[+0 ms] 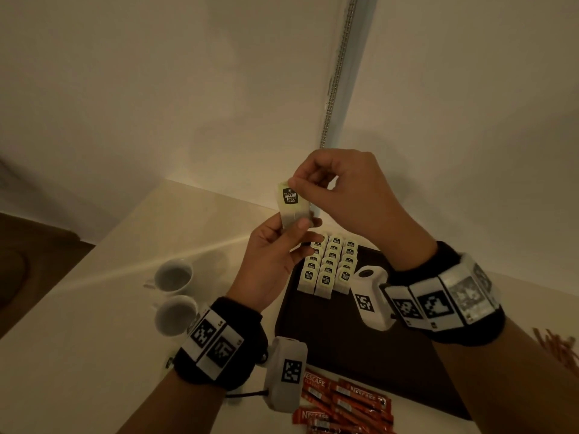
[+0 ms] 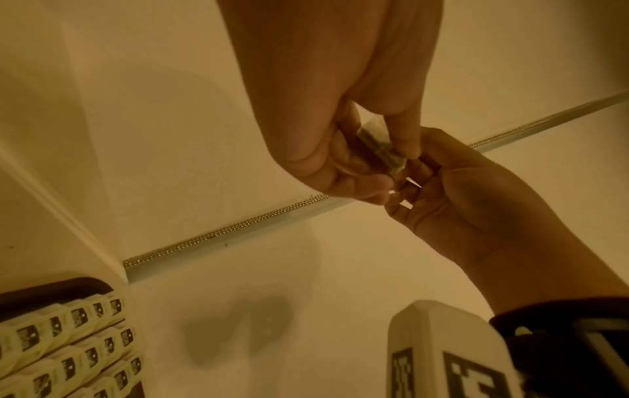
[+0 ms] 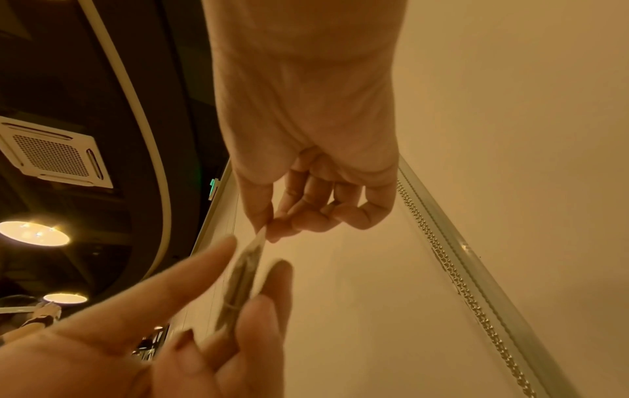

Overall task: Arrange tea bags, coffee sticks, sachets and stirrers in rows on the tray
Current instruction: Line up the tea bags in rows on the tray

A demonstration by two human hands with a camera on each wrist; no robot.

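A cream tea bag [image 1: 289,203] with a black label hangs in the air above the far end of the dark tray [image 1: 360,355]. My left hand [image 1: 296,228] grips its lower half between thumb and fingers. My right hand [image 1: 294,183] pinches its top edge from above. In the left wrist view the tea bag [image 2: 381,145] shows edge-on between both hands; in the right wrist view the same tea bag [image 3: 241,280] sits between the left hand's fingers [image 3: 204,258]. Three rows of tea bags [image 1: 329,264] lie overlapped at the tray's far left corner.
Red coffee sticks [image 1: 344,399] lie loose on the white table in front of the tray. Thin stirrers [image 1: 560,346] are piled at the right edge. Two white cups [image 1: 174,275] stand left of the tray. A wall with a bead chain [image 1: 338,73] closes the back.
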